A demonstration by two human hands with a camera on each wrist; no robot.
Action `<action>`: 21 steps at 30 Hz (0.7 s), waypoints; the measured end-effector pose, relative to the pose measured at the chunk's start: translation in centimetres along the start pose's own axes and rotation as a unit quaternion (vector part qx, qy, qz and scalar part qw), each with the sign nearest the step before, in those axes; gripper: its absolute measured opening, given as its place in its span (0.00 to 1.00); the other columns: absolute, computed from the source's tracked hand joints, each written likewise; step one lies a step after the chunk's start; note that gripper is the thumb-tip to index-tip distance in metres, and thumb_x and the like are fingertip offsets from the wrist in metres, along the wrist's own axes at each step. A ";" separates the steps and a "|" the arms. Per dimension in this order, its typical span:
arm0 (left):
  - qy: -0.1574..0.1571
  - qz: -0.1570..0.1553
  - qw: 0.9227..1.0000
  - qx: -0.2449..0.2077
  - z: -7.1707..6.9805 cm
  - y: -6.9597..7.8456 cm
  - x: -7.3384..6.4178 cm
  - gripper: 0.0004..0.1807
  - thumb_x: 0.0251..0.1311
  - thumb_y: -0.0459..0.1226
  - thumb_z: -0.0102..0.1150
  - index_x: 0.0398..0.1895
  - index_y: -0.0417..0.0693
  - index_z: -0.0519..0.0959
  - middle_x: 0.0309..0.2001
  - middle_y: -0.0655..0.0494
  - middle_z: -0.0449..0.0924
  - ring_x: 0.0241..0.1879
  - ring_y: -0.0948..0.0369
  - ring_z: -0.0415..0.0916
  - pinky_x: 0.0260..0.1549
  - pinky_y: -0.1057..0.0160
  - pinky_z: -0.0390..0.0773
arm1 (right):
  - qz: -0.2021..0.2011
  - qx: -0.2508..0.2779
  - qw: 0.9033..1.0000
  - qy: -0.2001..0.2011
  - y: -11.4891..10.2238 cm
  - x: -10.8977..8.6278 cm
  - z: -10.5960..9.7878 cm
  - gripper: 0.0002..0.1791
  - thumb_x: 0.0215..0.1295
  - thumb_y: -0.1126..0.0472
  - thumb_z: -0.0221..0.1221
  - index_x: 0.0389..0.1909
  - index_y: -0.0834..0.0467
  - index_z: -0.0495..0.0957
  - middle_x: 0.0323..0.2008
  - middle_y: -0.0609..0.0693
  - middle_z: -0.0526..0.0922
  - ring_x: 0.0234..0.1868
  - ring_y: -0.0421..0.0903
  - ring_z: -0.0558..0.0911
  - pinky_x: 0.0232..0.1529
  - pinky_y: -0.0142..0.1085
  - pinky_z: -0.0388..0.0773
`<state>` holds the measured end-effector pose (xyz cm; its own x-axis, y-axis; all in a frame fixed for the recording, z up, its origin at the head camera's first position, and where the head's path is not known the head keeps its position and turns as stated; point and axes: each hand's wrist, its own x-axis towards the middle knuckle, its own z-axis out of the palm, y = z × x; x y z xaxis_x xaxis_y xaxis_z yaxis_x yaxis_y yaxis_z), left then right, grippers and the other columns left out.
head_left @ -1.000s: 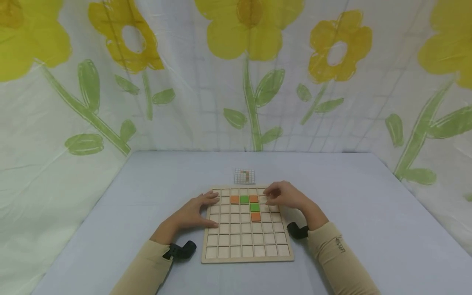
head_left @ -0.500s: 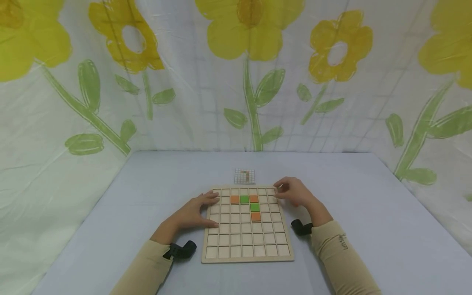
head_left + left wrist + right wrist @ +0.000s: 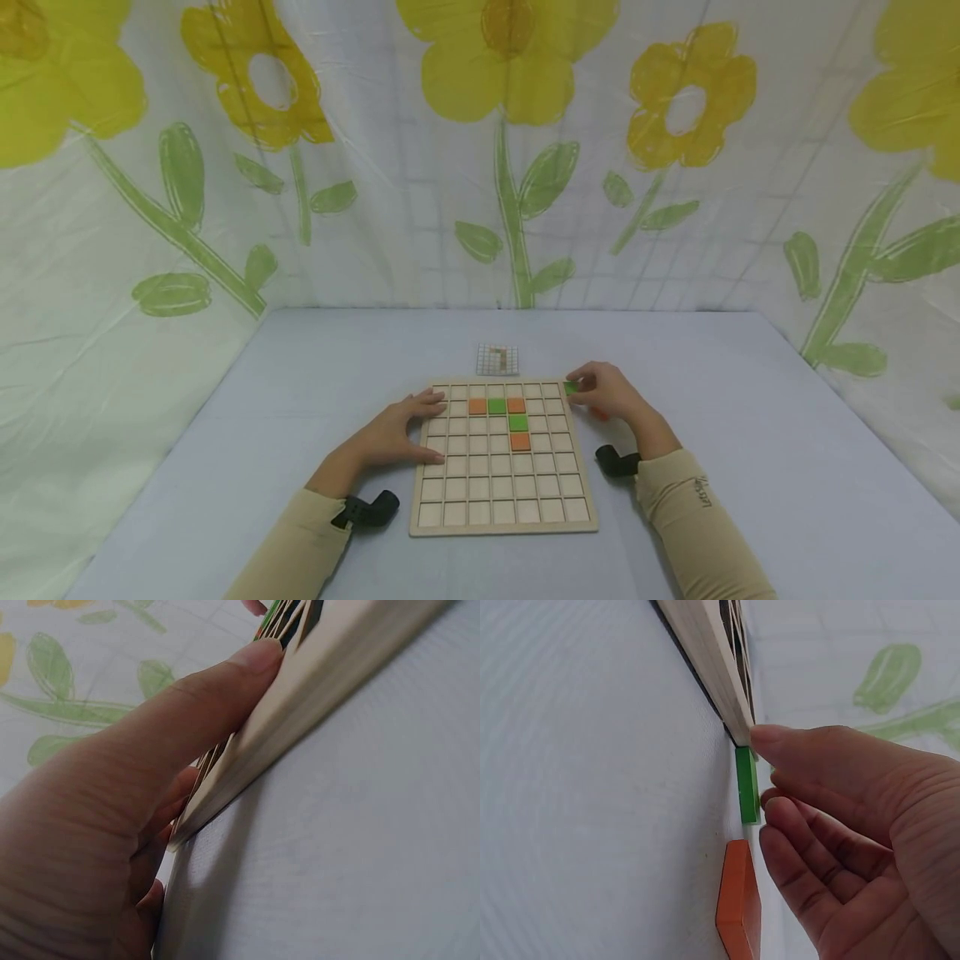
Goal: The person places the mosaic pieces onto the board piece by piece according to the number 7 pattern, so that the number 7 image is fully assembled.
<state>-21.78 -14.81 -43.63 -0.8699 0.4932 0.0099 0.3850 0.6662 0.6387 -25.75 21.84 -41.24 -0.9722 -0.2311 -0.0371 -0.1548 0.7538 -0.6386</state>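
Note:
A square wooden grid board (image 3: 504, 527) lies on the table. Set in its cells are orange tiles (image 3: 477, 406) and green tiles (image 3: 518, 422), forming a bent line. My left hand (image 3: 390, 429) rests on the board's left edge, thumb and fingers spread. Just off the far right corner is my right hand (image 3: 606, 390), its fingers loosely bent. Beside its fingertips a loose green tile (image 3: 747, 786) lies against the board's corner; the right wrist view shows no grip on it. Under that hand lies a loose orange tile (image 3: 737, 900), partly hidden in the head view.
A small card (image 3: 497, 359) printed with a grid pattern lies behind the board. The pale table (image 3: 360, 358) extends around the board, with a flower-printed curtain (image 3: 420, 267) behind it. Black wrist cameras (image 3: 375, 508) sit on both wrists.
My right hand has moved right, from above the board's right columns to just past its far right corner. The loose green tile now shows at its fingertips. My left hand stays put.

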 end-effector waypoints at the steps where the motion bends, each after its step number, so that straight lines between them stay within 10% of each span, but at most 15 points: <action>1: 0.000 -0.001 1.000 0.000 0.0 0.0 0.0 0.47 0.36 0.58 0.72 0.63 0.50 0.70 0.70 0.58 0.59 0.73 0.48 0.45 0.69 0.42 0.49 | 0.001 0.000 1.000 0.001 0.0 0.0 0.0 0.20 0.54 0.61 0.65 0.48 0.63 0.78 0.42 0.59 0.81 0.45 0.53 0.79 0.47 0.46 0.78; 21: 0.002 -0.002 1.000 0.000 0.1 0.1 -0.1 0.48 0.35 0.58 0.72 0.63 0.51 0.69 0.70 0.58 0.59 0.73 0.49 0.45 0.70 0.43 0.49 | 0.013 -0.009 1.000 0.009 0.4 -0.1 0.0 0.17 0.58 0.67 0.61 0.49 0.66 0.78 0.42 0.60 0.79 0.45 0.53 0.77 0.46 0.45 0.78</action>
<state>-21.64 -14.76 -43.67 -0.8728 0.4879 0.0107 0.3812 0.6678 0.6393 -25.73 22.23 -41.49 -0.9791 -0.1992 -0.0398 -0.1316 0.7710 -0.6231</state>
